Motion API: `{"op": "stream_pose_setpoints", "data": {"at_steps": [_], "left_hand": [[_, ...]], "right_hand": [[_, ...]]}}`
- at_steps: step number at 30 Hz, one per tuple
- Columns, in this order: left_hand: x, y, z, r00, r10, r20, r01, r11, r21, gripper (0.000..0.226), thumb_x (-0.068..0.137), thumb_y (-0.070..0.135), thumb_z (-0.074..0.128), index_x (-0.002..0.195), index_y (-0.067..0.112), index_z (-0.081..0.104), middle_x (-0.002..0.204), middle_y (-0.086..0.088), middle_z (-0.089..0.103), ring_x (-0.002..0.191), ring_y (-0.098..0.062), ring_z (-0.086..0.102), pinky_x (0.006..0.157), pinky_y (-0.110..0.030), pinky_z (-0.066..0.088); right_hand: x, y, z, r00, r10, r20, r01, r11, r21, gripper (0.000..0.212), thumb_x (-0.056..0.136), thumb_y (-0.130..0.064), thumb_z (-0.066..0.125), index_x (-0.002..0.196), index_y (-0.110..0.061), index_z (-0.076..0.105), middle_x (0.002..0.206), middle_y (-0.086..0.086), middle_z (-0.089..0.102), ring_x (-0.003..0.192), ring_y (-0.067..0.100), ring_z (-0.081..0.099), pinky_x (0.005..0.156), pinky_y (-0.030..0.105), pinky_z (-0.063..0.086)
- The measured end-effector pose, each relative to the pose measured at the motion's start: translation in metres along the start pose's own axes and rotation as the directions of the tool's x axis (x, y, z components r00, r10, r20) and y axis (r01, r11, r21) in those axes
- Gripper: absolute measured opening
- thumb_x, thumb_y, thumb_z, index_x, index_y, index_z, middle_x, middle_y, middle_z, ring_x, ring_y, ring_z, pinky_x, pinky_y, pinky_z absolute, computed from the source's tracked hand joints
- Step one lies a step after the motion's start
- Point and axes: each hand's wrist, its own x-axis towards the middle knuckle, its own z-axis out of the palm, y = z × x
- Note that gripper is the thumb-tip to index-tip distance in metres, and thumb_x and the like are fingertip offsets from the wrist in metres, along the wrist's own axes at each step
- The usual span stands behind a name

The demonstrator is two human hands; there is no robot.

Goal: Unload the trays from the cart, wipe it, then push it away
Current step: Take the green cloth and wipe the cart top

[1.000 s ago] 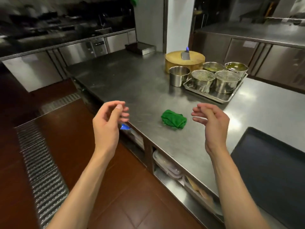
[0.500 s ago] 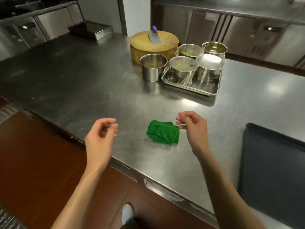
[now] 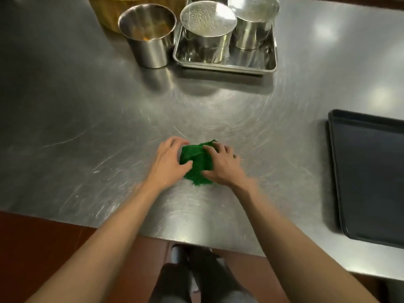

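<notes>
- The green cloth (image 3: 197,164) lies on the near middle of the steel counter (image 3: 87,127).
- Left hand (image 3: 168,162) and right hand (image 3: 220,165) both pinch it, one each side, equally near.

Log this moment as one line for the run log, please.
stage: picking up cloth | left hand: on green cloth | right hand: on cloth | cloth: on steel counter | dark tray: right, untouched
</notes>
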Motion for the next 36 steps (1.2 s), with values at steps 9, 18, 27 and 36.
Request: {"op": "stream_pose_setpoints", "data": {"at_steps": [9,18,27,36], "left_hand": [[0.034,-0.034,0.048,0.961,0.091,0.262,-0.147,0.968,0.205,0.091,0.065,0.043,0.086,0.142,0.025,0.043,0.140,0.000,0.046,0.128,-0.022,0.038,0.106,-0.037,0.037],[0.035,0.037,0.004,0.956,0.137,0.260,-0.120,0.990,-0.079,0.074,0.051,0.036,0.074,0.123,0.028,0.060,0.114,-0.002,0.061,0.103,-0.021,0.060,0.088,-0.037,0.052],[-0.048,0.236,0.000,0.699,0.578,0.422,-0.410,0.806,-0.426,0.066,0.052,0.040,0.074,0.116,0.040,0.057,0.112,-0.001,0.060,0.099,-0.018,0.062,0.086,-0.045,0.056],[-0.266,0.365,0.111,0.241,0.762,0.601,-0.420,0.641,-0.643,0.055,0.068,0.030,0.087,0.118,0.030,0.063,0.112,-0.006,0.066,0.097,-0.007,0.065,0.085,-0.027,0.055]], "right_hand": [[0.008,0.004,0.032,0.996,0.000,-0.091,-0.023,0.968,-0.250,0.100,0.077,-0.050,0.077,0.155,-0.026,0.020,0.153,0.013,0.032,0.136,0.042,0.032,0.097,0.055,0.040],[-0.051,0.012,-0.004,0.956,0.230,-0.179,-0.050,0.734,0.677,0.057,0.073,-0.021,0.085,0.126,-0.022,0.062,0.110,0.005,0.072,0.098,0.021,0.068,0.084,0.034,0.054],[-0.270,0.036,-0.052,0.694,0.549,-0.466,0.282,0.388,0.877,0.056,0.086,-0.010,0.076,0.135,-0.020,0.052,0.118,0.002,0.068,0.104,0.009,0.068,0.088,0.026,0.055],[-0.542,0.078,0.042,0.327,0.832,-0.447,0.367,0.324,0.872,0.040,0.095,-0.011,0.064,0.133,-0.023,0.058,0.122,-0.002,0.069,0.112,0.009,0.065,0.097,0.029,0.053]]}}
